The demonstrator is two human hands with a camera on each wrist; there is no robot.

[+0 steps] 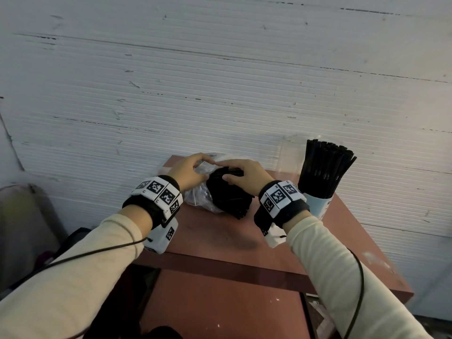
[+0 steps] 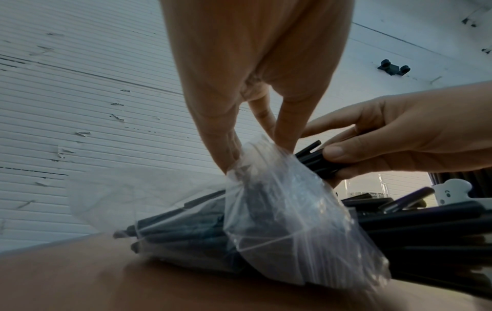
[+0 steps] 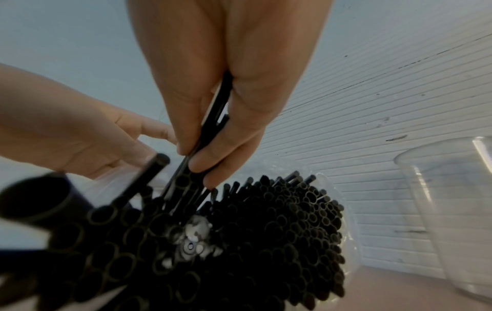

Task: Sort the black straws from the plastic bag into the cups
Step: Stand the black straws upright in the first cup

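A clear plastic bag (image 1: 195, 198) full of black straws (image 1: 230, 194) lies on the red-brown table (image 1: 220, 238). My left hand (image 1: 193, 167) pinches a fold of the bag (image 2: 279, 210) between thumb and fingers (image 2: 255, 153). My right hand (image 1: 242, 172) grips a few black straws (image 3: 213, 117) at the bundle's open end (image 3: 266, 231), thumb against fingers (image 3: 194, 155). To the right stands a white cup (image 1: 318, 206) packed with upright black straws (image 1: 322, 165). An empty clear cup (image 1: 289, 155) (image 3: 452, 200) stands behind it.
The table is small and pushed against a white ribbed wall (image 1: 220, 81). Its front edge (image 1: 232, 267) and right edge drop off close to the cups. Dark clutter sits on the floor at the lower left (image 1: 36, 241).
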